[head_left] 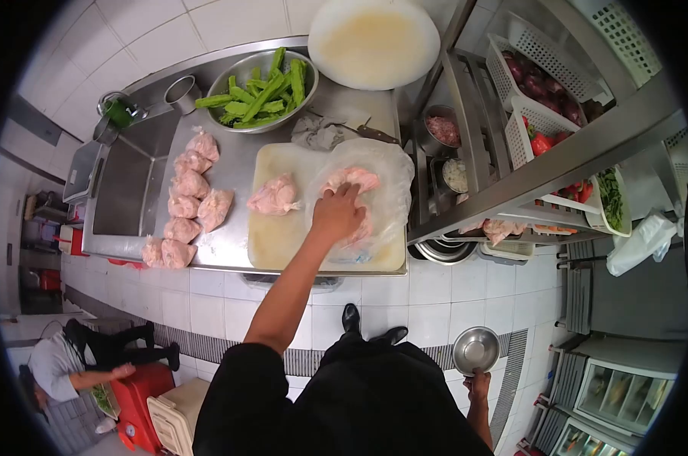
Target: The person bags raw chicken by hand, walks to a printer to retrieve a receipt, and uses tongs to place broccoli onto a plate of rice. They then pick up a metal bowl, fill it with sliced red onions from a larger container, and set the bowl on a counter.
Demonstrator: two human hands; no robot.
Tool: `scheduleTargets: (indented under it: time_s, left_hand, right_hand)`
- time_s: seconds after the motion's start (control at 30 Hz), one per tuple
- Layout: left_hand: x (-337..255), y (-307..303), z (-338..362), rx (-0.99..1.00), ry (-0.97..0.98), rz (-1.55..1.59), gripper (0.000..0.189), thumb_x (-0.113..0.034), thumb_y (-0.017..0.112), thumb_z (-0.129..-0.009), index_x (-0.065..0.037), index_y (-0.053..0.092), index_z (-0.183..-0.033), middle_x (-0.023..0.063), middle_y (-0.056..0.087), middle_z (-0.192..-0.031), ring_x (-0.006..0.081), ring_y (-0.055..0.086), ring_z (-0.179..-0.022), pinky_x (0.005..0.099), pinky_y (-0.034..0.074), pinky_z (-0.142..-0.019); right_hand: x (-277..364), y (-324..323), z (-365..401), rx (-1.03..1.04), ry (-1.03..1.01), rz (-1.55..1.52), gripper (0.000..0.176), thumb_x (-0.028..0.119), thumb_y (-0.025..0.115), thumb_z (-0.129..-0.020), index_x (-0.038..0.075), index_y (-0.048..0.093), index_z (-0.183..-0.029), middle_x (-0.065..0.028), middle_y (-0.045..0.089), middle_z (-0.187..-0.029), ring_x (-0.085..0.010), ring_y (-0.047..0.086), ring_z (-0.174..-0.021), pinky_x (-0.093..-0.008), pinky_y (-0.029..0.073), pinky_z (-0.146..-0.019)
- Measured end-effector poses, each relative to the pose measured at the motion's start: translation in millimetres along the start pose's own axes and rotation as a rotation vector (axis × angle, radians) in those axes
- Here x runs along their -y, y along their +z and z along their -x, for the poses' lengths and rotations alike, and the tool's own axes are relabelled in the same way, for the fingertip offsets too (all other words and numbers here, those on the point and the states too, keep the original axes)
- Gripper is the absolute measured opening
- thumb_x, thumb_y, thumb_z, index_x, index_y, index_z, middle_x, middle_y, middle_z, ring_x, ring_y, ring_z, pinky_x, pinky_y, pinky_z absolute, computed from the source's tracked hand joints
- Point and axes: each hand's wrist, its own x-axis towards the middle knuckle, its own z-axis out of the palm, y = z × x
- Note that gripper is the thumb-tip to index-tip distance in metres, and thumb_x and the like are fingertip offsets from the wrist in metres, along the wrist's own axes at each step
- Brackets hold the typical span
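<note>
My left hand point(339, 211) reaches over the cutting board point(272, 247) and rests on raw pale-pink meat, perhaps chicken point(357, 179), its fingers spread and touching the meat. Under and around the meat lies a clear plastic bag point(393, 194). Left of it on the board sits a tied bag of the same meat point(274, 195). Several more filled bags point(190, 185) line the steel counter by the sink. My right hand point(477, 384), low at my right side, grips the rim of a metal bowl point(476, 349); the bowl's inside looks bare.
A steel bowl of green vegetables point(260, 91), a knife point(378, 134) and a grey cloth point(317, 133) lie behind the board. A round white board point(374, 42) leans at the wall. To the right stands a rack point(466, 99) with baskets. Another person point(78, 357) works at far left.
</note>
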Motion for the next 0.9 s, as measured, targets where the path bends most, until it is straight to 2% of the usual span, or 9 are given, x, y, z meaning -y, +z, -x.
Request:
scheduleTargets:
  time_s: [0.17,0.23,0.3,0.37,0.53,0.67,0.7,0.8,0.9]
  left_hand:
    - [-17.9,-4.6,4.6,-0.255,-0.038,0.012,0.042,-0.032,0.056,-0.086,-0.007,0.057,-0.12,0.0164,0.061,-0.116,0.0365,0.059,-0.101,0.0473,0.049,-0.083]
    - [-38.3,-8.2,23.1,-0.035,-0.3,0.222,0.043,-0.035,0.056,-0.087,-0.01,0.06,-0.121,0.017,0.065,-0.109,0.0364,0.062,-0.099,0.0495,0.049,-0.082]
    - [-41.6,-9.0,29.3,0.007,-0.271,0.218,0.041,-0.039,0.053,-0.088,-0.009,0.062,-0.116,0.0185,0.067,-0.103,0.0367,0.063,-0.096,0.0501,0.049,-0.08]
    - [-40.9,-18.5,22.5,0.134,-0.211,0.214,0.043,-0.042,0.053,-0.089,-0.006,0.063,-0.111,0.0199,0.066,-0.108,0.0366,0.062,-0.101,0.048,0.048,-0.087]
    - [-100.5,-70.4,67.0,0.121,-0.152,0.363,0.056,-0.045,0.057,-0.086,-0.007,0.056,-0.129,0.0227,0.066,-0.109,0.0373,0.062,-0.104,0.0441,0.047,-0.092]
    - [-114.4,29.0,131.5,0.18,-0.279,0.48,0.056,-0.042,0.062,-0.084,-0.006,0.058,-0.127,0.0219,0.067,-0.106,0.0357,0.064,-0.098,0.0426,0.049,-0.088]
    - [-127.9,45.4,151.6,0.197,-0.288,0.529,0.062,-0.042,0.064,-0.082,-0.007,0.053,-0.132,0.0223,0.066,-0.105,0.0353,0.063,-0.101,0.0421,0.049,-0.089]
    - [-153.8,165.6,194.7,-0.015,-0.515,0.696,0.1,-0.048,0.07,-0.081,-0.001,0.015,-0.15,0.0291,0.041,-0.141,0.0382,0.05,-0.124,0.0426,0.042,-0.1]
    - [-202.1,192.3,222.2,-0.221,-0.91,1.267,0.085,-0.044,0.065,-0.085,-0.018,0.021,-0.153,0.0179,0.053,-0.131,0.022,0.058,-0.094,0.0294,0.051,-0.06]
  right_hand:
    - [4.9,11.8,-12.3,0.008,0.02,0.029,0.037,0.026,0.06,-0.079,-0.003,0.053,-0.1,-0.0073,0.055,-0.069,-0.0135,0.05,-0.049,-0.0285,0.045,-0.045]
    - [14.1,20.2,-21.7,-0.057,-0.029,-0.057,0.023,0.024,0.057,-0.081,0.004,0.057,-0.092,-0.0016,0.048,-0.059,-0.012,0.041,-0.041,-0.0251,0.037,-0.038]
    - [11.2,9.2,-49.3,0.285,-0.141,-0.116,0.019,0.023,0.054,-0.083,0.006,0.056,-0.091,0.0009,0.043,-0.053,-0.01,0.037,-0.038,-0.0247,0.03,-0.035]
    - [5.1,14.5,-108.8,0.02,0.063,0.005,0.033,0.021,0.054,-0.082,0.0,0.051,-0.107,-0.006,0.053,-0.066,-0.0132,0.044,-0.043,-0.0267,0.033,-0.035]
    - [66.8,40.4,-196.0,0.408,-0.071,0.34,0.034,0.027,0.058,-0.092,-0.005,0.058,-0.103,-0.0161,0.062,-0.079,-0.0174,0.052,-0.051,-0.0293,0.042,-0.04]
    - [106.7,100.5,-275.5,0.777,-0.359,0.582,0.04,0.023,0.062,-0.09,-0.008,0.057,-0.114,-0.0222,0.062,-0.087,-0.0272,0.065,-0.07,-0.0344,0.049,-0.046]
    - [142.2,138.6,-211.5,0.581,-0.232,0.65,0.046,0.016,0.053,-0.079,-0.005,0.047,-0.119,-0.0175,0.061,-0.098,-0.0226,0.06,-0.061,-0.0327,0.049,-0.042]
    - [173.4,196.2,-178.8,1.0,-0.392,0.773,0.043,0.01,0.052,-0.077,-0.006,0.05,-0.116,-0.0161,0.063,-0.085,-0.0224,0.061,-0.054,-0.0311,0.049,-0.041]
    - [235.6,214.8,-55.7,1.213,-0.608,1.169,0.028,0.018,0.055,-0.077,-0.008,0.064,-0.082,-0.0103,0.06,-0.058,-0.0185,0.06,-0.051,-0.032,0.042,-0.045]
